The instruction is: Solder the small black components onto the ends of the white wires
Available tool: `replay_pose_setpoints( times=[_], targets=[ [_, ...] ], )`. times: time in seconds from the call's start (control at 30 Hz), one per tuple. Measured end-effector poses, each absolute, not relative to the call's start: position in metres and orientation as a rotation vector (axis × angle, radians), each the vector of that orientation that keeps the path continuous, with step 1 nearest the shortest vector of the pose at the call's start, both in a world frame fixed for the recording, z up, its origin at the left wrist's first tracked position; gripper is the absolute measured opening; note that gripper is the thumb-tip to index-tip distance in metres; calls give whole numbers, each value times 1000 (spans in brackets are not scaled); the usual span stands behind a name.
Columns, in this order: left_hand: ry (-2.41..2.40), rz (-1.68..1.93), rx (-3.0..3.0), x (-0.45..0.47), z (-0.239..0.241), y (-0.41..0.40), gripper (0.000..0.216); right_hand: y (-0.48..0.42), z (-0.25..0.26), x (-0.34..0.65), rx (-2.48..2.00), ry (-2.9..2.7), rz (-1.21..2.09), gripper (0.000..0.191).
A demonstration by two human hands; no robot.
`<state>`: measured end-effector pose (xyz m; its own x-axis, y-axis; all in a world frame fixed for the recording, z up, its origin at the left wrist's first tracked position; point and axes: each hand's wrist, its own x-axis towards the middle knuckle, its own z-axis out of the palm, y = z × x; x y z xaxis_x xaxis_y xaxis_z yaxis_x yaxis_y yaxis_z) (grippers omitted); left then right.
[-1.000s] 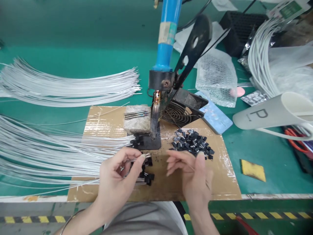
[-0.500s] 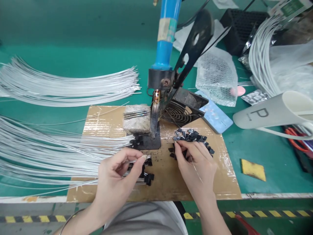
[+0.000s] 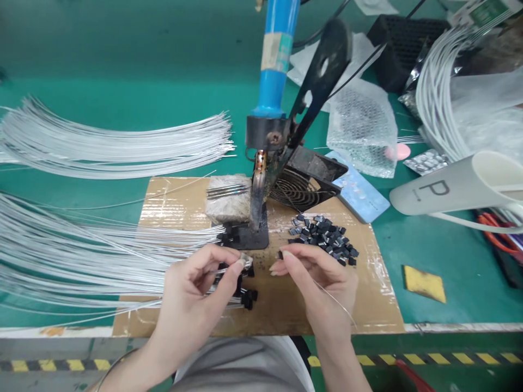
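My left hand (image 3: 200, 294) is closed in a pinch on a small silvery connector-like piece (image 3: 247, 260); whether a wire runs from it is hidden by the fingers. Between the fingertips of my right hand (image 3: 322, 277) is a small black block (image 3: 280, 254), partly covered. A thin wire, perhaps solder (image 3: 341, 311), also trails from the right hand toward the wrist. Just beyond that hand lies a pile of small black blocks (image 3: 322, 234). Under and beside my left hand, white wires (image 3: 102, 261) end in black blocks (image 3: 248, 298).
A blue-handled soldering iron (image 3: 273, 81) points down in a stand, above a black base plate (image 3: 255, 237). A small fan (image 3: 296, 188) sits behind the cardboard (image 3: 368, 294). Another wire bundle (image 3: 122, 147) lies at left. A white mug (image 3: 441, 188) and yellow sponge (image 3: 425, 284) are at right.
My right hand has come away from the pile, leftward toward my left hand, with a black block in its fingertips. The silvery piece in my left hand now shows more.
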<state>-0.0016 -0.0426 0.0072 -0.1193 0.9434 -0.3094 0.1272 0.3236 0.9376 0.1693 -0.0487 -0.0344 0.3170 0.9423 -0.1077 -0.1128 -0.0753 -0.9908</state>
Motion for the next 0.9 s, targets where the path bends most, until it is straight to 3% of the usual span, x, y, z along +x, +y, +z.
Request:
replay_pose_setpoints(
  times=[0.27,0.9],
  targets=[
    [1410,912,1018,-7,7,-39,10,-56,-34,153,-1260,-830,1227,13],
    [1405,883,1078,-2,7,-35,11,-54,-35,143,-1241,-787,1236,16]
  ],
)
